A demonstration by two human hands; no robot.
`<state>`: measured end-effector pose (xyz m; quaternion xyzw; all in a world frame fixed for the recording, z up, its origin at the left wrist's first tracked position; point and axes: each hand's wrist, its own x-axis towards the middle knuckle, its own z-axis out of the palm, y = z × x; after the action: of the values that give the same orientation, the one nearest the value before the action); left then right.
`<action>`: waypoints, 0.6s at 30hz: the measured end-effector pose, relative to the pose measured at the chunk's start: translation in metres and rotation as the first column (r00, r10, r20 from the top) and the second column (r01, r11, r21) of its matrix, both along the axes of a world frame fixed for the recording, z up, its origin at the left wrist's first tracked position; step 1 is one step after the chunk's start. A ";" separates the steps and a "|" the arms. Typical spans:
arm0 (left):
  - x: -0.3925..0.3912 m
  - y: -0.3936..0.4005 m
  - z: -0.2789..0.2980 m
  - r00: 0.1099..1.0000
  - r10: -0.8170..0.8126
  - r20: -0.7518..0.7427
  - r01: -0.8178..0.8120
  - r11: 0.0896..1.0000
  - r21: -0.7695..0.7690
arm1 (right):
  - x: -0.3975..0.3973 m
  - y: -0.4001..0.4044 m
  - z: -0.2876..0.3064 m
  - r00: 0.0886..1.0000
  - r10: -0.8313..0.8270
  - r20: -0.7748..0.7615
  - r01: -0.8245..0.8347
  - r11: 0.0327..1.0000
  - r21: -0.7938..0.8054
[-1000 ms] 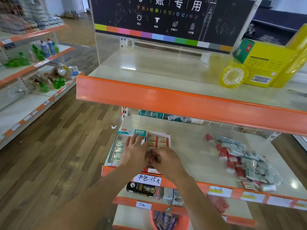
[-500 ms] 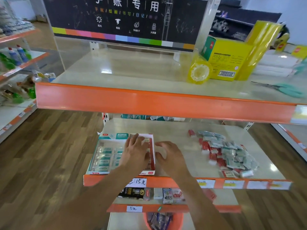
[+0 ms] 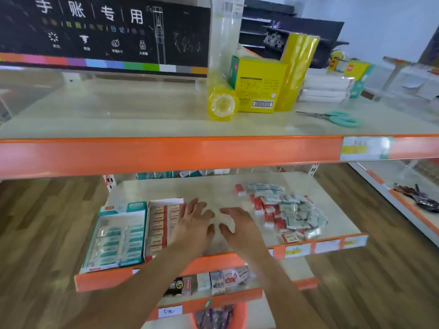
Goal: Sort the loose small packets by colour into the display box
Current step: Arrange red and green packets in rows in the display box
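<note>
Both hands empty, fingers spread: left hand [image 3: 193, 222] over the red-packet side of the cardboard display box [image 3: 123, 236], right hand [image 3: 237, 224] on bare shelf. Mixed heap of red and teal plastic-wrapped packets [image 3: 287, 210] at 3 o'clock. Suggest grabbing one colour per trip, laying packets flat in the matching compartment.

The left hand [image 3: 193, 224] covers the right edge of the display box [image 3: 123, 236]. Print on its packets is too blurred to read. The orange bin [image 3: 240, 314] below the box is cut off by the bottom edge.

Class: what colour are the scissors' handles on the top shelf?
Teal-green scissors; head view, the only one.
</note>
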<state>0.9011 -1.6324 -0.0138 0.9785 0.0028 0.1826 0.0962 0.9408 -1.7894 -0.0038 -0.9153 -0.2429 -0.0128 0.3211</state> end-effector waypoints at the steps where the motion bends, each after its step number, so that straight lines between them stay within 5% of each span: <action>1: 0.002 -0.004 -0.001 1.000 -0.008 -0.001 0.008 1.000 -0.006 | 0.001 -0.004 0.000 1.000 -0.004 -0.002 0.004 1.000 -0.006; 18: 0.015 -0.066 -0.010 0.994 -0.084 -0.066 0.079 0.994 -0.078 | 0.015 -0.065 -0.014 0.996 -0.061 -0.070 0.059 0.998 -0.028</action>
<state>0.9161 -1.6987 -0.0240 0.9792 -0.0271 0.1444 0.1400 0.9554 -1.8546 -0.0179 -0.9261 -0.2041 0.0132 0.3170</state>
